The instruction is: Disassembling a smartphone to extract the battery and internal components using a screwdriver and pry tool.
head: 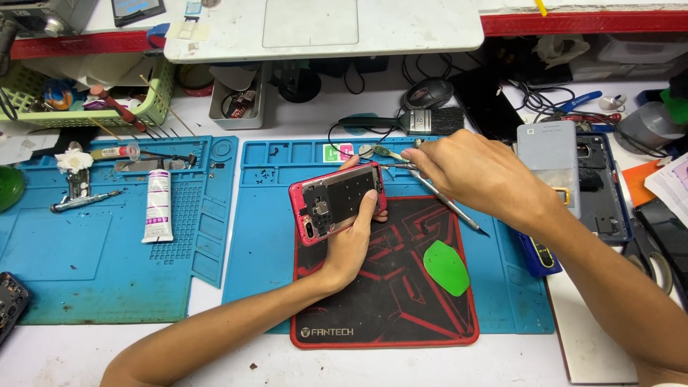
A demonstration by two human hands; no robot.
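My left hand [352, 240] grips a red phone frame [337, 202] with its back off, tilted up above a black and red mat [390, 301]. The dark inner plate and camera holes of the phone face me. My right hand [473, 172] is closed on thin metal tweezers [393, 159], whose tips reach the phone's upper right corner. A long metal tool [451, 208] runs from under that hand down to the right over the mat.
A green plastic pick [446, 266] lies on the mat. Two blue work mats [93, 244] cover the table, with a white tube [158, 204] and small tools on the left one. A brush [423, 120], a grey phone back [548, 154] and an opened phone [605, 186] lie to the right.
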